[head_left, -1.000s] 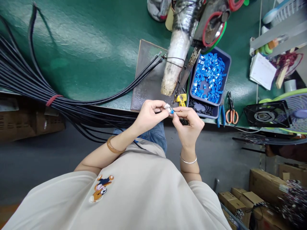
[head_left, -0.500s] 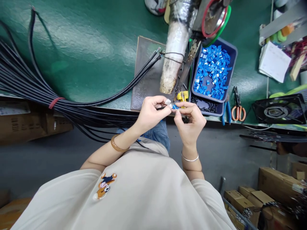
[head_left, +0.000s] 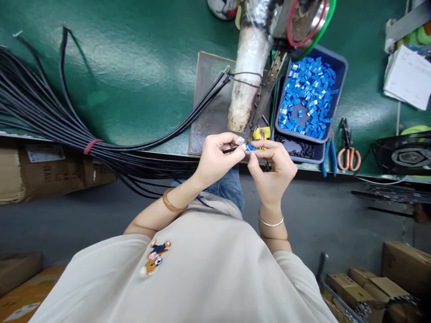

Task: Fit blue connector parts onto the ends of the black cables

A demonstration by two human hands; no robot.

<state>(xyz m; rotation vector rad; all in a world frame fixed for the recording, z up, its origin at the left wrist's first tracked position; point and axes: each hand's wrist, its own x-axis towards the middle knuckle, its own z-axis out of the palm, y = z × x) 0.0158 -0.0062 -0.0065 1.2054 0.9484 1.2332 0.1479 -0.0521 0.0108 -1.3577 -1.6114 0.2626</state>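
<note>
My left hand (head_left: 217, 158) is closed around the end of a thin black cable (head_left: 229, 150), pinching it between thumb and fingers at the bench's front edge. My right hand (head_left: 272, 167) pinches a small blue connector (head_left: 250, 147) against that cable end, so the two hands meet fingertip to fingertip. A thick bundle of black cables (head_left: 60, 130), tied with a red band (head_left: 91, 145), runs from the left across the green bench (head_left: 134, 67) towards my hands.
A dark tray (head_left: 340, 72) full of blue connectors sits right of a grey mat (head_left: 210, 107). A wrapped white post (head_left: 247, 76) stands above my hands. Blue pliers (head_left: 328, 152) and orange-handled scissors (head_left: 348, 154) lie to the right. Cardboard boxes (head_left: 404, 264) are on the floor.
Both hands stay together on the cable end and blue connector; the fingers shifted slightly. The view drifted, so the bench and trays appear further right.
</note>
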